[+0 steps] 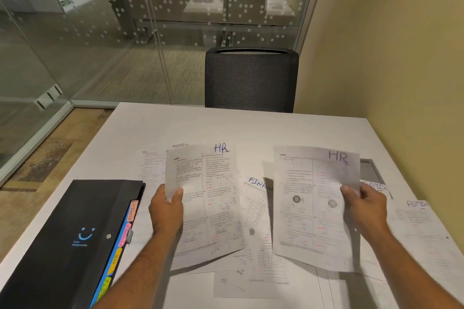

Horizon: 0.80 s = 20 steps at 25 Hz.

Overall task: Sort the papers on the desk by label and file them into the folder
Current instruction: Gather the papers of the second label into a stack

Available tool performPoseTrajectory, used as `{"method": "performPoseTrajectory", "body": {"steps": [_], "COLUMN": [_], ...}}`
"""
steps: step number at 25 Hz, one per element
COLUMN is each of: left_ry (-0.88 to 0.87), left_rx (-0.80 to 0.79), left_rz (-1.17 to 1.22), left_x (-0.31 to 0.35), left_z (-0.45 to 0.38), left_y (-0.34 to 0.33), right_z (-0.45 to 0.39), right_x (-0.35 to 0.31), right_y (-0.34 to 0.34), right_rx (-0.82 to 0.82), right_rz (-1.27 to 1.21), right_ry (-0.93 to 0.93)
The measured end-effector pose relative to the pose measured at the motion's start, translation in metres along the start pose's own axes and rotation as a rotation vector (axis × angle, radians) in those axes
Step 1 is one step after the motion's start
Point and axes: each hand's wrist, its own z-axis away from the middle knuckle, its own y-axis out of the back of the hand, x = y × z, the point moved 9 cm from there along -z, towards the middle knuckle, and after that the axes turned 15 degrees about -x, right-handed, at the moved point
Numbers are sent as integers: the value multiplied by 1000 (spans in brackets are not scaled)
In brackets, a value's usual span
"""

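My left hand (167, 211) pinches the left edge of a printed sheet labelled HR (208, 198), lifted above the desk. My right hand (367, 206) grips the right edge of a second HR sheet (311, 203), also raised and slightly blurred. Between them on the desk lies a sheet marked FINANCE (256, 206). ADMIN sheets lie at the back left (153, 168), behind my right hand (376, 186) and at the far right (421, 223). A black folder (75, 241) lies shut at the front left, with coloured tabs (125, 233) reading ADMIN, FINANCE and HR along its right edge.
The white desk (226, 125) stretches back to a black mesh chair (251, 78). A beige wall runs along the right side. Glass partitions stand at the left and back. More loose printed sheets (241, 283) lie near the front edge.
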Motion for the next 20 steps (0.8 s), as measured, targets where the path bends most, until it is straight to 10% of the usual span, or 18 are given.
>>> {"method": "performPoseTrajectory", "body": {"steps": [4, 13, 20], "left_ry": [29, 115, -191], "left_rx": [-72, -404, -298], "left_rz": [44, 481, 164], "left_x": [9, 42, 77], "left_z": [7, 42, 60], "left_y": [-28, -119, -112], "right_z": [-5, 15, 43], "right_x": [-36, -25, -50], "right_y": [-18, -92, -94], "right_rx": [-157, -279, -212], "right_rz": [-371, -345, -301], "right_ry": [50, -9, 113]}}
